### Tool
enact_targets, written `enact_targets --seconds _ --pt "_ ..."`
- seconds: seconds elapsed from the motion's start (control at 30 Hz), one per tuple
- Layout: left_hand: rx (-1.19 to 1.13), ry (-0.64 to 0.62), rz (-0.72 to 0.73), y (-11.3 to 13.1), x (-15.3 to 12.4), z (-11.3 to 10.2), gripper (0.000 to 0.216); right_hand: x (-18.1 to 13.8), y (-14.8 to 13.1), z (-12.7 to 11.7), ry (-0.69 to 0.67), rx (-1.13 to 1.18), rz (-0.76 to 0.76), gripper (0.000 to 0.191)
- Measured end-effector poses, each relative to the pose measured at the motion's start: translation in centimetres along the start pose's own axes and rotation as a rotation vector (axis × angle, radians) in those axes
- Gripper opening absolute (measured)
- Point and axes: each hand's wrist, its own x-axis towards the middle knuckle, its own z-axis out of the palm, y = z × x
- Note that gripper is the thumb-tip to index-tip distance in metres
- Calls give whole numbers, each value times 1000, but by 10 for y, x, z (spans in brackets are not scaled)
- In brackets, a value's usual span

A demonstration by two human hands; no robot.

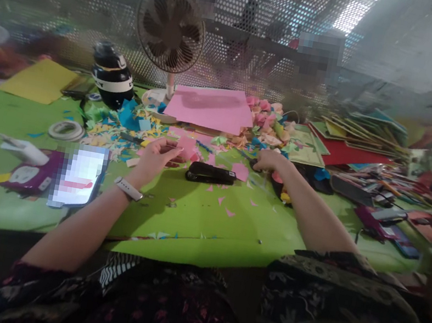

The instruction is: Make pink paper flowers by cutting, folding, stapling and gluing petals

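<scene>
My left hand [159, 156], with a white watch on its wrist, pinches a small piece of pink paper [188, 147] between thumb and fingers. Farther right, my right hand [271, 162] reaches over the green table and closes on the dark handle of what looks like scissors [256, 164]; the fingers partly hide it. Between the two hands lies a black stapler [211, 174]. Pink paper scraps [240, 172] are beside and in front of it.
Behind the hands are a pink sheet [211, 108], folded paper flowers [266, 116] and heaps of coloured cuttings [115, 127]. A fan [170, 28] and black bottle [111, 76] stand behind. A phone [78, 176], tape roll [66, 130] and purple power strip [32, 173] lie left; cards [363, 132] are right.
</scene>
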Motion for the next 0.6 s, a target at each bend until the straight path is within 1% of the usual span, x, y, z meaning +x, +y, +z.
enact_targets --seconds 0.1,0.17,0.23,0.3,0.37,0.43,0.5,0.57,0.6 --pt "-69 8 -23 1 0 -1 38 -2 4 -3 -46 83 60 10" --pt "-101 25 -35 2 0 -1 36 -6 8 -5 -23 157 80 10" --pt "-129 31 -51 2 1 -1 35 -13 13 -6 30 253 90 12" --pt "-166 28 -62 2 1 -1 37 -22 14 -7 120 418 111 13" --pt "-199 17 -62 2 2 0 37 -32 9 -8 198 612 123 13" --pt "-221 15 -63 1 2 1 36 -43 -7 -9 298 1075 119 12" --pt "-245 34 -71 1 2 2 37 -55 -31 -8 271 1206 28 17" --pt "-266 55 -76 2 1 3 40 -68 -59 -6 200 1477 -129 28" --pt "-272 58 -70 2 0 3 40 -73 -74 -5 158 1556 -200 33"
